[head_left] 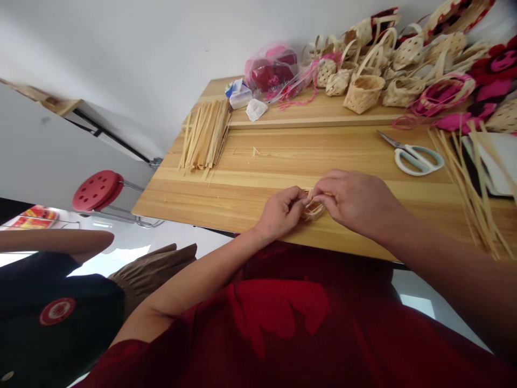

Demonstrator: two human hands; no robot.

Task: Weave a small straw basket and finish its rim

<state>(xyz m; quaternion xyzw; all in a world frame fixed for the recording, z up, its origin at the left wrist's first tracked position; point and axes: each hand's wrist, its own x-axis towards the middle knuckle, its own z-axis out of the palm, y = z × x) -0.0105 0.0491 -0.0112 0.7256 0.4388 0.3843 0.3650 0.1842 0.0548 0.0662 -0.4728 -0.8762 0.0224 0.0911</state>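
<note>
A small woven basket (313, 211) of pale strips sits between my hands near the front edge of the wooden table (274, 161). My left hand (283, 211) is closed on its left side, thumb and fingers pinching the rim. From the right, my right hand (350, 198) pinches the basket's upper rim between thumb and bent fingers. Much of the basket is hidden behind the fingers. To the right of my right hand lies a pair of scissors (416, 158) with pale handles, blades pointing up and left.
A bundle of flat strips (207, 134) lies at the left, with more loose strips (470, 188) at the right. Several finished baskets (363, 91) crowd the back right beside a plastic bag (272, 70) of pink and red material. A person (52, 312) stands left; red stools (98, 190) are beyond.
</note>
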